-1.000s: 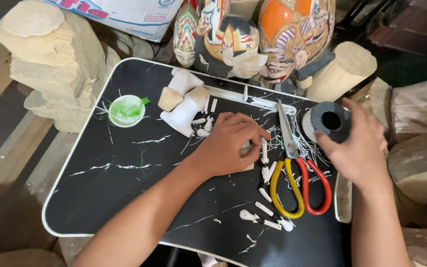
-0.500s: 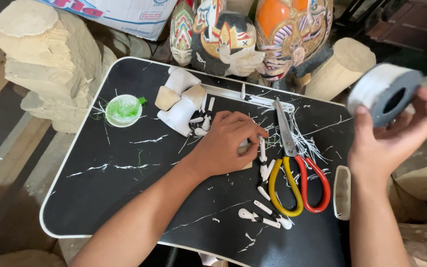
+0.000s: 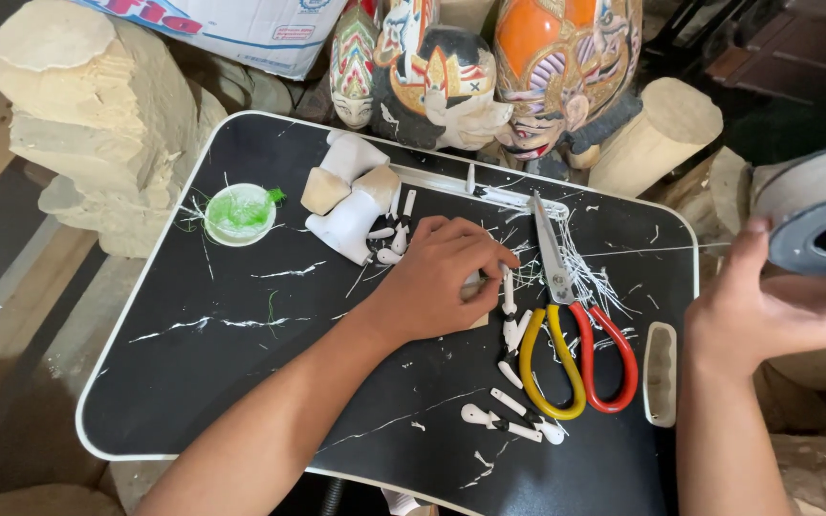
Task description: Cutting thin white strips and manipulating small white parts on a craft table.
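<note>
Over the right edge of the black, white-rimmed lap bench, the right hand holds a grey and white roll of tape; the thumb lies up against the roll's near face, while the other fingers are hidden behind it, so how far they close I cannot tell; half a second ago the roll was nearer the bench, and a second ago it sat low beside the scissors, so it has risen and swung out to the right, now partly cut by the frame edge; a thin white strand runs taut from the roll toward the bench's middle.

At the bench's middle the left hand has not shifted; its fingers are curled down, pressing a small pale piece on the black surface, mostly hidden beneath them; just right of it lie scissors with one yellow and one red handle, blades pointing away, amid white shavings and small white carved pegs.

Toward the far left sit a round green-stained lid and white and tan carved blocks; painted wooden figures crowd the far rim; the near-left stretch of the bench is bare black, the roomiest part.
</note>
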